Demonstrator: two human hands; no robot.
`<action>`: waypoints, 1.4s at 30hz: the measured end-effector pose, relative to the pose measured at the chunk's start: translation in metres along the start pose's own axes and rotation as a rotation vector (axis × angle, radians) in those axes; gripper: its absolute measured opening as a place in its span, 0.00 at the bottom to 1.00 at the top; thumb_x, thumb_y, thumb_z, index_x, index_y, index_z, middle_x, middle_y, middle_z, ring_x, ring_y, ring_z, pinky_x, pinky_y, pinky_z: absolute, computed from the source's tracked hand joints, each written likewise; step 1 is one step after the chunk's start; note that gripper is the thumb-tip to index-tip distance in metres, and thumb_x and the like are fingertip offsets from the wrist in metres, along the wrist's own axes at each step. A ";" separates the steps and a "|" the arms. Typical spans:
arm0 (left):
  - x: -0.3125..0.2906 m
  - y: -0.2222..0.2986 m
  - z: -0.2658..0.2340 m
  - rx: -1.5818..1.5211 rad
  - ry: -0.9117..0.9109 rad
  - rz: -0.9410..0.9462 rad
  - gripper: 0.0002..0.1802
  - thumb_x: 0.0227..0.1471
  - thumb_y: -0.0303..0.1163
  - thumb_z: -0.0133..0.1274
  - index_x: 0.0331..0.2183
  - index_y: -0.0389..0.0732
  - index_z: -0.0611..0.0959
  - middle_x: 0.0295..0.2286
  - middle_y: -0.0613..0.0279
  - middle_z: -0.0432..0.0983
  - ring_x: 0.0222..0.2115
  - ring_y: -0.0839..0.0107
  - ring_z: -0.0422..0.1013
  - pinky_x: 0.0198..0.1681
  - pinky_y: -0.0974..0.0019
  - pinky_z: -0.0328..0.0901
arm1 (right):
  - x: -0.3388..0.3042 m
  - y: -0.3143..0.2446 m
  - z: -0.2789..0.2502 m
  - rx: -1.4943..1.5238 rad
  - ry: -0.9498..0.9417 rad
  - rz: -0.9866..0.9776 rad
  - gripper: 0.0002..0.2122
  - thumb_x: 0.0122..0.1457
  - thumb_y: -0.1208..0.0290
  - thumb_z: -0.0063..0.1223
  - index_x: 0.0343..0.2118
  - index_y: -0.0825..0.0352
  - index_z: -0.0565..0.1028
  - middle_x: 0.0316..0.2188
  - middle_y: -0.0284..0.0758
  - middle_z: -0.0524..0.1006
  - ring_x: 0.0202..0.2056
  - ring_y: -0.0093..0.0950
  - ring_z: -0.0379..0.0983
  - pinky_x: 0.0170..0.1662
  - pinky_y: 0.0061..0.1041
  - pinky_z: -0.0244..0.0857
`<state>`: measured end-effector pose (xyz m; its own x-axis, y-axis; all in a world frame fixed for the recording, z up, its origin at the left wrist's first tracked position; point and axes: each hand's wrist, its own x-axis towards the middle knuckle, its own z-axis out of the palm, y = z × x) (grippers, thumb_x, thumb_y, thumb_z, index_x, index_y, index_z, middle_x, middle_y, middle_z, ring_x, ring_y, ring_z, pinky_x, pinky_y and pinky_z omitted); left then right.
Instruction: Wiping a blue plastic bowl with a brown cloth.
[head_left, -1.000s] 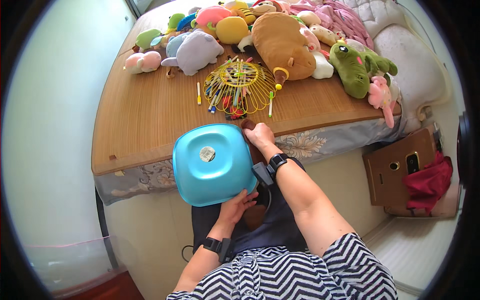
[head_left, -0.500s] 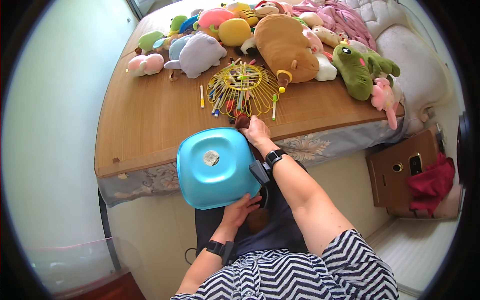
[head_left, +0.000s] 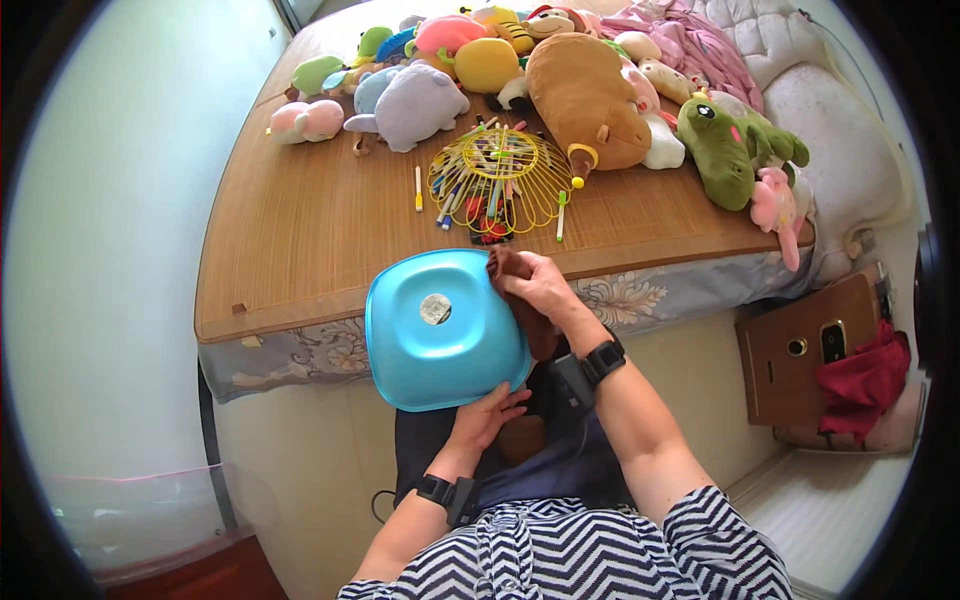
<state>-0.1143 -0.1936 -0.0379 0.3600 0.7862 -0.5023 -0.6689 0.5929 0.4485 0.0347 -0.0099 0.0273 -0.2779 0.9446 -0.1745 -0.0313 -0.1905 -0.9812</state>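
A light blue plastic basin (head_left: 440, 360), its underside with a round pale sticker facing me, is tilted over my lap at the edge of the bed. My left hand (head_left: 484, 420) grips its lower right rim, the thumb beneath the basin. At the upper right rim, my right hand (head_left: 543, 287) pinches a dark brown cloth (head_left: 541, 335), which hangs down along the basin's side. Just beyond the basin lies a yellow wire basket (head_left: 503, 155), upside down over several markers. One yellow-and-white marker (head_left: 418, 188) and one green-and-white marker (head_left: 562, 215) lie to either side of it.
Plush toys crowd the far part of the wooden mat (head_left: 290, 250), among them a large brown one (head_left: 580, 95), a grey one (head_left: 410, 105) and a green one (head_left: 720, 160). On the right, a brown case (head_left: 775, 370) with a red cloth (head_left: 865, 385) stands by the bed.
My right hand, with the brown cloth, has moved toward me and rightward along the basin's rim; more of the cloth shows. The left hand keeps its hold. The whole view has shifted slightly.
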 end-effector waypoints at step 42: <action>0.008 -0.005 -0.008 -0.022 -0.012 0.038 0.13 0.58 0.32 0.52 0.45 0.42 0.75 0.41 0.61 0.75 0.44 0.58 0.74 0.43 0.54 0.69 | -0.045 0.041 0.006 -0.723 0.484 -0.005 0.20 0.45 0.58 0.57 0.36 0.70 0.74 0.33 0.52 0.77 0.38 0.49 0.75 0.42 0.44 0.68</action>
<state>-0.1136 -0.1921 -0.0501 0.3418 0.8102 -0.4761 -0.6961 0.5587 0.4510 0.0400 -0.0615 -0.0043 0.1642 0.9861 -0.0250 0.6316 -0.1246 -0.7652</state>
